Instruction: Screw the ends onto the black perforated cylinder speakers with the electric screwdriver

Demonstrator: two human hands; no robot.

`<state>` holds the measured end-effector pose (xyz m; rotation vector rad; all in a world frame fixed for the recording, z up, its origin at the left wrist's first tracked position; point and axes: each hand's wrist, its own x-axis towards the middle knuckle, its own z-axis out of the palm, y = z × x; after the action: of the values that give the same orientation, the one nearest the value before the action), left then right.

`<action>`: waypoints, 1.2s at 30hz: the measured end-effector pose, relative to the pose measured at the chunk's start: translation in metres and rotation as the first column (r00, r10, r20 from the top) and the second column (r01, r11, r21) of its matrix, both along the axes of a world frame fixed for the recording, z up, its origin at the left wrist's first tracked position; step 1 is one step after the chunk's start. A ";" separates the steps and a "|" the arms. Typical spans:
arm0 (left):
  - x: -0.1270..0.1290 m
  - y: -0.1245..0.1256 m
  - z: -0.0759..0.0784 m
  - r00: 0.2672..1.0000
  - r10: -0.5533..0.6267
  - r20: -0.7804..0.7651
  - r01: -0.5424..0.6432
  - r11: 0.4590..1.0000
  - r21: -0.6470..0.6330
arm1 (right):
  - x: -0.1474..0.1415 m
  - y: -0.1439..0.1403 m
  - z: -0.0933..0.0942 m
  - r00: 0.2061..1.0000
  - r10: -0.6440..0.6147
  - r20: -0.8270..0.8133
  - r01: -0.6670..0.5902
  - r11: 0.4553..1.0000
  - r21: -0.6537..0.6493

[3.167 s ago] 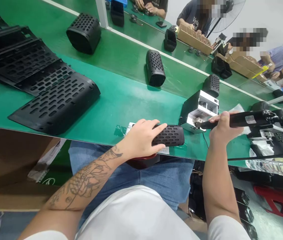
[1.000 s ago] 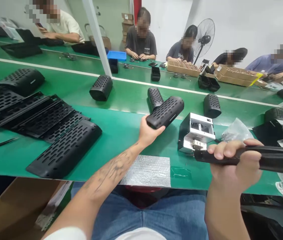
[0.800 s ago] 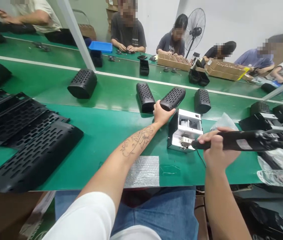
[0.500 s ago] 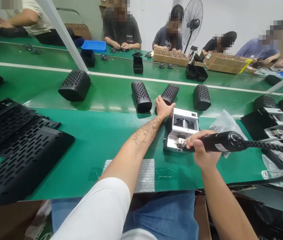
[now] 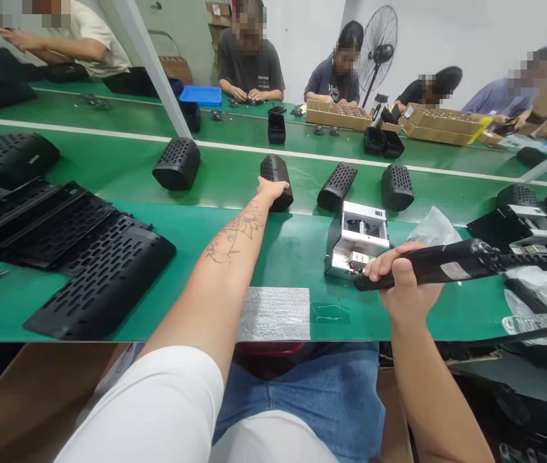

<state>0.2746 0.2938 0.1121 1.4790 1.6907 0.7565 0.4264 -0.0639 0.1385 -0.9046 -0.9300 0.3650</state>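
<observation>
Out on the green belt, my left hand (image 5: 271, 188) grips the near end of a black perforated speaker-like housing (image 5: 276, 168), thumb on its right and fingers on its left. My right hand (image 5: 407, 276) is wrapped around a black electric screwdriver (image 5: 447, 262), held nearly level with its tip pointing left. That tip is at the front of a white screw feeder (image 5: 364, 225); whether it touches a screw I cannot tell. Just right of my left hand lies another black perforated housing (image 5: 337, 185), with a third housing (image 5: 398, 187) beyond it.
Black perforated panels (image 5: 104, 276) are stacked at the left. A foam sheet (image 5: 278, 314) lies at the table's front edge. Plastic bags (image 5: 432, 226) and a second feeder (image 5: 519, 228) are on the right. Several co-workers sit across the belt by cardboard trays (image 5: 338, 114).
My left hand has moved left from one housing to the housing beside it, leaving the first on the belt. The screwdriver stays by the feeder in my right hand. The view has shifted slightly.
</observation>
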 end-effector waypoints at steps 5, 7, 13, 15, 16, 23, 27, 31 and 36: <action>-0.104 -0.050 0.010 0.983 -0.168 0.072 0.157 0.978 0.137 | -0.005 -0.026 0.010 0.997 0.073 -0.033 -0.073 0.997 -0.007; -0.164 -0.081 0.008 0.937 -0.349 -0.004 0.339 0.906 0.254 | -0.002 -0.042 0.013 0.987 0.149 -0.062 -0.150 0.989 -0.006; -0.278 -0.192 -0.012 0.542 -0.724 -0.426 0.840 0.448 0.307 | -0.012 -0.070 0.026 0.937 0.349 0.004 -0.348 0.936 0.049; -0.279 -0.219 -0.023 0.468 -0.749 -0.468 0.883 0.384 0.268 | -0.029 -0.069 0.028 0.929 0.365 0.057 -0.368 0.927 0.070; -0.276 -0.229 -0.028 0.443 -0.760 -0.476 0.896 0.362 0.257 | -0.040 -0.067 0.028 0.925 0.372 0.080 -0.378 0.922 0.082; -0.259 -0.250 -0.045 0.356 -0.735 -0.578 0.935 0.280 0.219 | -0.086 -0.050 0.015 0.907 0.392 0.155 -0.402 0.915 0.039; -0.259 -0.254 -0.038 0.303 -0.699 -0.648 0.953 0.240 0.188 | -0.088 -0.037 0.006 0.886 0.420 0.196 -0.438 0.898 0.055; -0.257 -0.256 -0.036 0.312 -0.688 -0.655 0.950 0.238 0.202 | -0.089 -0.024 0.002 0.866 0.460 0.198 -0.477 0.878 0.046; -0.257 -0.258 -0.037 0.321 -0.695 -0.644 0.947 0.241 0.212 | -0.093 -0.021 0.002 0.846 0.516 0.136 -0.522 0.853 0.015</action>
<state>0.0175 0.0361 0.0755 2.8132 0.5269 0.2615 0.3330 -0.0845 0.1409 -0.6190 -1.2997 0.7516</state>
